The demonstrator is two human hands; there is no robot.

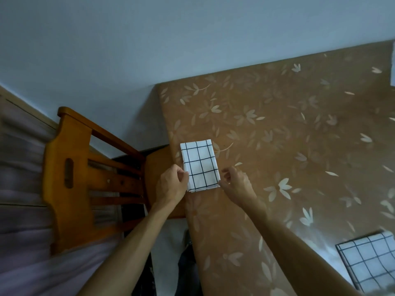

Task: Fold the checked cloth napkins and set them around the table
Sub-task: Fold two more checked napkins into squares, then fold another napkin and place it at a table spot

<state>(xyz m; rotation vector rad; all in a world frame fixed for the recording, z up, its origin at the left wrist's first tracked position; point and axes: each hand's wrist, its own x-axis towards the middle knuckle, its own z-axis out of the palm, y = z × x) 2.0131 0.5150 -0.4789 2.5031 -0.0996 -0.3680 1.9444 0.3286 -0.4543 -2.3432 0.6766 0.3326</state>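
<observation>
Folded napkin (pixel 199 165) flat at left edge of table (pixel 299 124), beside chair (pixel 70 167).
Left hand (pixel 171 184) pinches its left side, right hand (pixel 237 184) its near right corner; second napkin (pixel 367 263) well apart, near right.

No readable text, labels or numbers, checked napkin (pixel 199 165) at centre, second napkin (pixel 367 261) at 4 o'clock, grid lines only.
</observation>
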